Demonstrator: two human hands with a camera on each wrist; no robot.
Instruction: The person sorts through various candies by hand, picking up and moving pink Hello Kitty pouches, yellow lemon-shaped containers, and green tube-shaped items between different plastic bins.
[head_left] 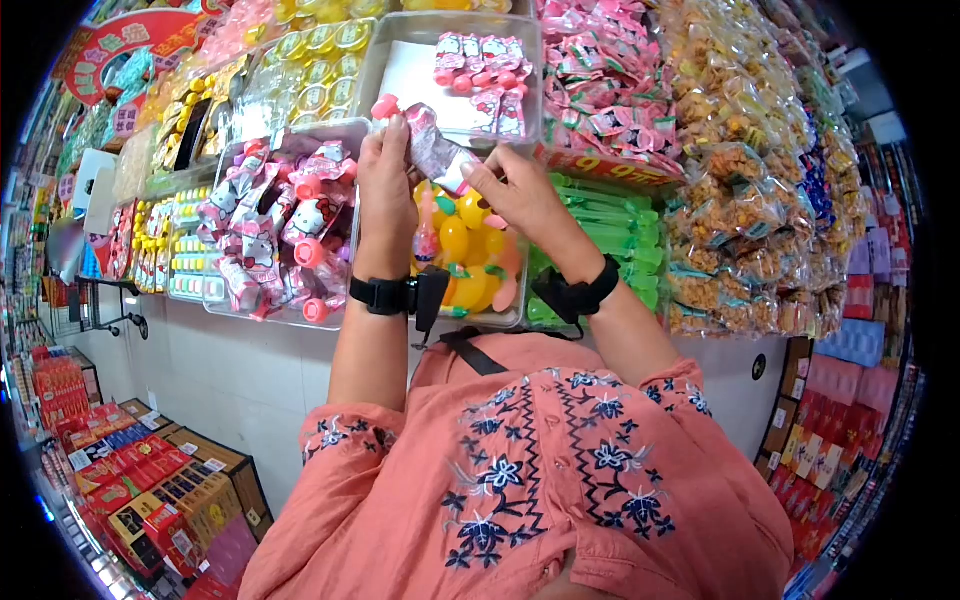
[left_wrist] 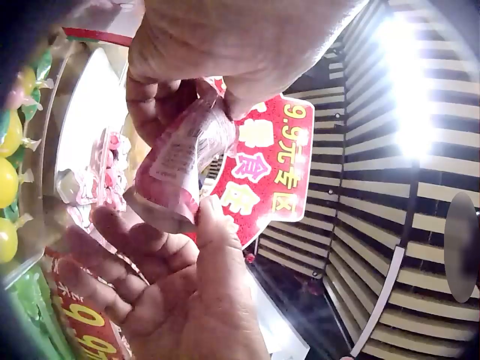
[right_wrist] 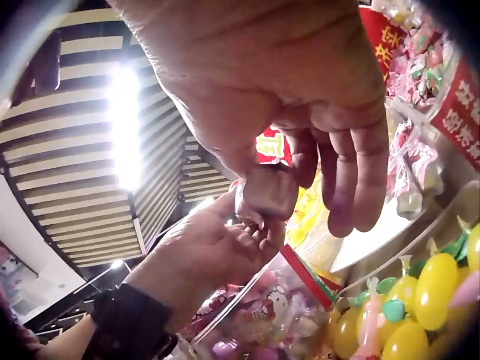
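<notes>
In the head view a pink cartoon-cat candy packet [head_left: 437, 150] with a round pink end is held over the display bins. My left hand [head_left: 385, 185] grips its upper end between thumb and fingers. At the lower end, my right hand [head_left: 530, 200] pinches the wrapper edge with the thumb and a finger. The left wrist view shows printed text on the packet [left_wrist: 180, 161], and the right hand's other fingers [left_wrist: 97, 292] spread loosely. Similar packets [head_left: 260, 230] fill the bin to the left. A few more packets [head_left: 485, 60] lie in the back tray [head_left: 460, 22].
Below the hands is a bin of yellow fruit-shaped jellies [head_left: 470, 240]. Green tubes [head_left: 620, 240] and bagged snacks [head_left: 730, 210] stand to the right, with pink wrapped sweets [head_left: 595, 80] behind. A red price strip [head_left: 610, 165] edges the shelf. A cart [head_left: 100, 310] stands at left.
</notes>
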